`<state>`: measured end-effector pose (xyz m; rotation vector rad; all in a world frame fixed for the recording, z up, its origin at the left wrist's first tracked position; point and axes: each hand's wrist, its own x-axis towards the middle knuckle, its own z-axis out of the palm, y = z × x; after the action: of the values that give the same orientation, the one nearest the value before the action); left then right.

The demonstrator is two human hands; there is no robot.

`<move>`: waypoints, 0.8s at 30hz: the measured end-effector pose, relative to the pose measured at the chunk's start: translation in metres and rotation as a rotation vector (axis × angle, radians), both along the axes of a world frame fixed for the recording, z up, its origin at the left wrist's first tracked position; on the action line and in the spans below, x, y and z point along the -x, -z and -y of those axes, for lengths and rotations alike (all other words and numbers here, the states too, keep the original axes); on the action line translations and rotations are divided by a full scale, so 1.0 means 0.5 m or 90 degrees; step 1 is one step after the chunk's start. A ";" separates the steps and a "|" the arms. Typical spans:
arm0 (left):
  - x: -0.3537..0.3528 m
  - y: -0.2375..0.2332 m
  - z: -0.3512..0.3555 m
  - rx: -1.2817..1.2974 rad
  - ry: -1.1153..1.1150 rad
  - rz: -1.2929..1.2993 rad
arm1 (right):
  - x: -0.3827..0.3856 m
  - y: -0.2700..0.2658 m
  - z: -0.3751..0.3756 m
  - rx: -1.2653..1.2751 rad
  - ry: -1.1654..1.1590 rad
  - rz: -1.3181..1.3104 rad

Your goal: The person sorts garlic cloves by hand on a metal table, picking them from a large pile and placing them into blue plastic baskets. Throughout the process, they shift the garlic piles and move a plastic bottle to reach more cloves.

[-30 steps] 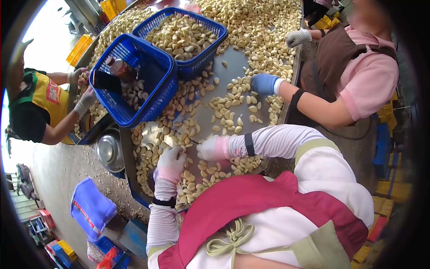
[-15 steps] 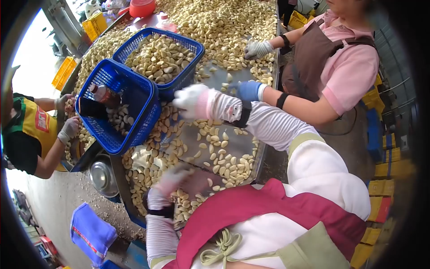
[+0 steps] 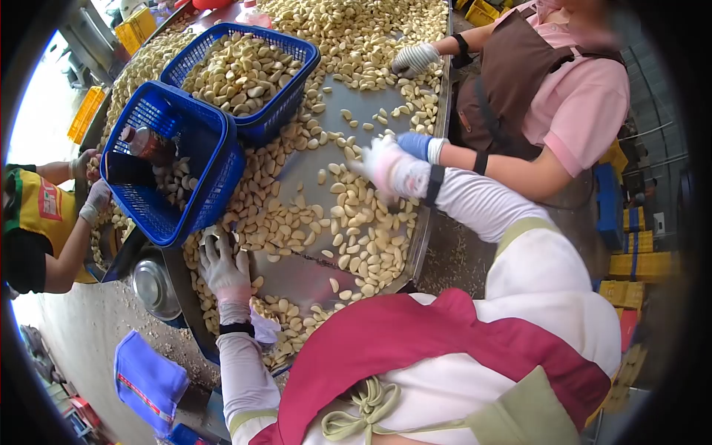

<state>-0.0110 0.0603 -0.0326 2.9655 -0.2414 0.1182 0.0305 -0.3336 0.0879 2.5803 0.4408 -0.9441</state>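
Note:
Pale peeled cloves that look like garlic (image 3: 285, 222) lie spread over a metal table (image 3: 297, 280). My left hand (image 3: 225, 273), in a whitish glove, rests on the cloves near the table's left edge, its fingers spread. Over cloves at the table's right side is my right hand (image 3: 387, 167), also gloved, with blurred fingers stretched out and apart. It is close to a co-worker's blue-gloved hand (image 3: 417, 146). A blue basket (image 3: 236, 159) beyond my left hand holds a bottle (image 3: 150, 144), a dark flat object and some cloves.
A second blue basket (image 3: 308, 59), full of cloves, stands behind the first. A co-worker in a brown apron (image 3: 504, 81) is at the right; another in a yellow apron (image 3: 55, 211) works at the left. A round metal lid-like object (image 3: 156, 288) sits beside the table's left edge.
My left hand has moved left and come down on the cloves with fingers spread. My right hand has gone from beside the baskets to the table's right side. The view has shifted slightly.

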 end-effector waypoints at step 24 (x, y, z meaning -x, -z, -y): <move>-0.003 0.006 0.003 0.041 -0.002 0.045 | 0.282 0.226 -0.224 -0.332 0.124 -0.417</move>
<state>-0.0096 0.0589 -0.0357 2.9014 -0.2381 0.2275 -0.1103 -0.2219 -0.0248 2.7261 0.6828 -1.9861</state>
